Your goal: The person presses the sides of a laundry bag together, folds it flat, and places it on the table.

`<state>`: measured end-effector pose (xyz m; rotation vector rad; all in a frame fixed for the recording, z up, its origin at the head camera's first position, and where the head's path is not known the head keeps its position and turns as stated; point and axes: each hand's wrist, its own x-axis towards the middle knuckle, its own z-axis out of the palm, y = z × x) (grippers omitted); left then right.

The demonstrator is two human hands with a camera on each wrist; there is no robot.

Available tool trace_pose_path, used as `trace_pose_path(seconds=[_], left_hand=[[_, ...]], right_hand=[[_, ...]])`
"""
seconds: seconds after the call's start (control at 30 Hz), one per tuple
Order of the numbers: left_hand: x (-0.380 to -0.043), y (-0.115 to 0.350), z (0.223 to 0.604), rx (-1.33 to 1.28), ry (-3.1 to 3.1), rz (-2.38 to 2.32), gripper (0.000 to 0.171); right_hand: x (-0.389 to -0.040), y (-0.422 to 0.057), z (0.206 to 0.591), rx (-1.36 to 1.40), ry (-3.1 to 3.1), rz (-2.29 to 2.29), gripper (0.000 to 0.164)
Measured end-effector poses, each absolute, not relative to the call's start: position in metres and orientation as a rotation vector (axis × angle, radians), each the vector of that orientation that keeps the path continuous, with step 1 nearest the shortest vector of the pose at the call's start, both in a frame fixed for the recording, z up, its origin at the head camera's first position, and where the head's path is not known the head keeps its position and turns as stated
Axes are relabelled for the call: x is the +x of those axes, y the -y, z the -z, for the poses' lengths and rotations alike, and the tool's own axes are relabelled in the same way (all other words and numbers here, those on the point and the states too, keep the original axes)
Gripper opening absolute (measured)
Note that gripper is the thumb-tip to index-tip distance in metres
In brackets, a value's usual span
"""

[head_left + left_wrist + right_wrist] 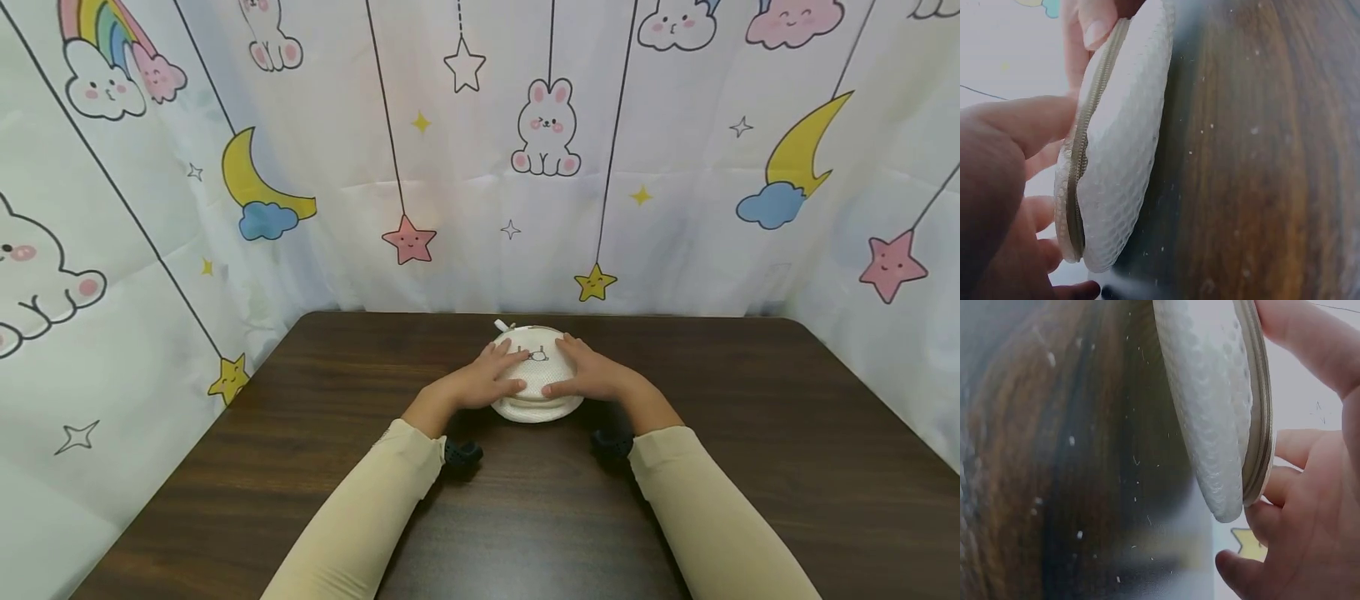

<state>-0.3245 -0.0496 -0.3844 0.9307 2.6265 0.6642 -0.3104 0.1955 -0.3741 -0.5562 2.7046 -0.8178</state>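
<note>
A round white pouch (pixel 534 373) with a textured surface lies at the far middle of the table, a small animal drawing on its top. A beige zipper (pixel 1094 115) runs around its side, and a white tab (pixel 501 325) sticks up at its back left. Spread over the pouch's left part, my left hand (pixel 486 379) touches it with fingers and thumb extended. My right hand (pixel 596 373) rests on the right part the same way. The thumbs lie toward the front of the top, a small gap between them. What the pouch contains is hidden.
The dark brown wooden table (pixel 525 517) spreads out under both forearms. Behind it and at the sides hangs a white curtain (pixel 480 267) printed with rabbits, stars, moons and clouds. Dark bands (pixel 463 454) sit beneath the wrists.
</note>
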Motion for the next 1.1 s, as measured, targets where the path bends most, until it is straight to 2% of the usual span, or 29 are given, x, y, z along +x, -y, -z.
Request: trace_pose_path(seconds=[0.2,0.33,0.7,1.1], left_hand=[[-0.325,0.047,0.387,0.872,-2.664,-0.663,0.089],[-0.324,0.045,0.388,0.859,-2.675,-0.614,0.096],[-0.327,0.043,0.385,0.870,-2.679,-0.432,0.089],[-0.332,0.063,0.389,0.890,-2.556,-0.770,0.079]], right_hand=[[-0.310,-0.195,0.377,-0.545,-2.720,0.793,0.119],[-0.310,-0.194,0.379,-0.535,-2.712,0.772,0.120],[-0.312,-0.197,0.377,-0.538,-2.649,0.748,0.119],[-0.313,-0.201,0.381,-0.540,-2.702,0.884,0.116]])
